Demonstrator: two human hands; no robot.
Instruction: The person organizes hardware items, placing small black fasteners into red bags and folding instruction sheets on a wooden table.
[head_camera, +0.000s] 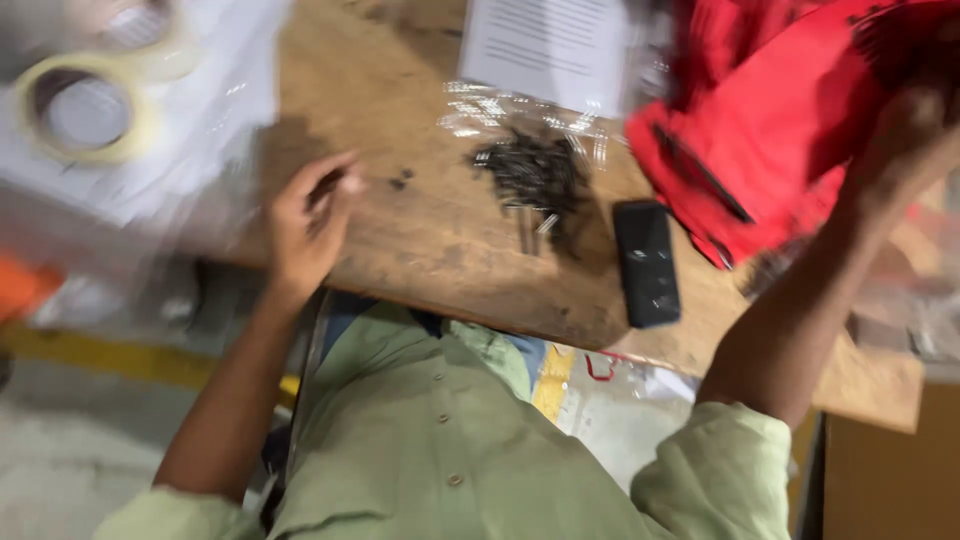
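Note:
My right hand (900, 140) is raised at the upper right and grips a red fabric item (780, 120) with black trim, held above the wooden table (420, 240). My left hand (305, 225) hovers over the table's left part with its fingers curled loosely and nothing visible in them. A few small dark bits (400, 182) lie just to the right of its fingertips. A pile of small dark metal parts (535, 175) lies on a clear plastic bag in the middle of the table. The frame is blurred by motion.
A black rectangular device (647, 262) lies near the table's front edge. A printed white sheet (550, 40) rests at the back. Two tape rolls (85, 110) sit on white sheets at the far left. An orange object (20, 285) and a yellow floor line (110, 355) lie below.

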